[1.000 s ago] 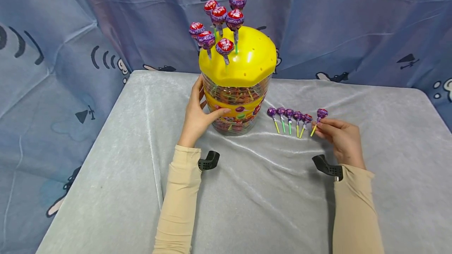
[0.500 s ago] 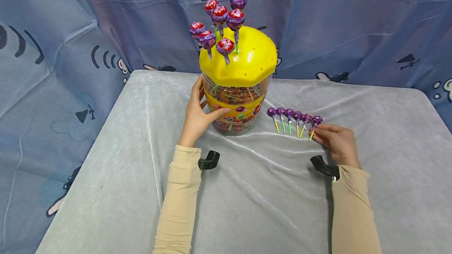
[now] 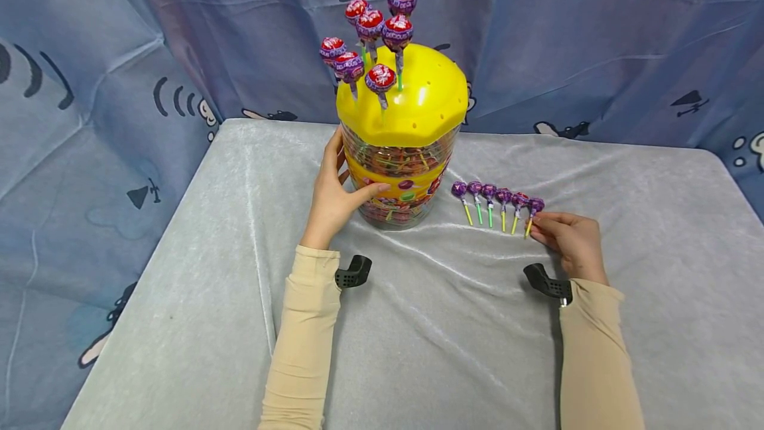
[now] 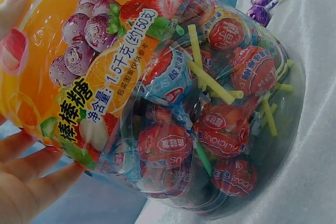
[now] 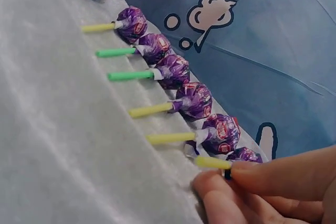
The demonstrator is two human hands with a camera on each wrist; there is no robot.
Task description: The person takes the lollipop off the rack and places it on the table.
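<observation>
A clear candy jar (image 3: 396,163) with an orange label and a yellow lid (image 3: 438,95) stands at the back of the table. My left hand (image 3: 334,201) holds its left side, thumb across the label and the other fingers round behind. Several purple-and-red wrapped lollipops (image 3: 381,78) stick up from holes in the lid. Right of the jar, purple lollipops (image 3: 489,192) lie in a row, sticks towards me. At the row's right end my right hand (image 3: 570,241) pinches the last lollipop (image 5: 212,162) between thumb and fingers, by its yellow stick near the head.
Grey velvety cloth covers the table (image 3: 442,350). A blue patterned curtain (image 3: 597,38) hangs behind the table's back edge and along its left side. Inside the jar, many wrapped lollipops (image 4: 223,129) show through the clear wall.
My right hand has moved left and towards me, bringing its lollipop down beside the row. The neighbouring lollipop's stick has swung slightly right. My left hand and the jar stay in place.
</observation>
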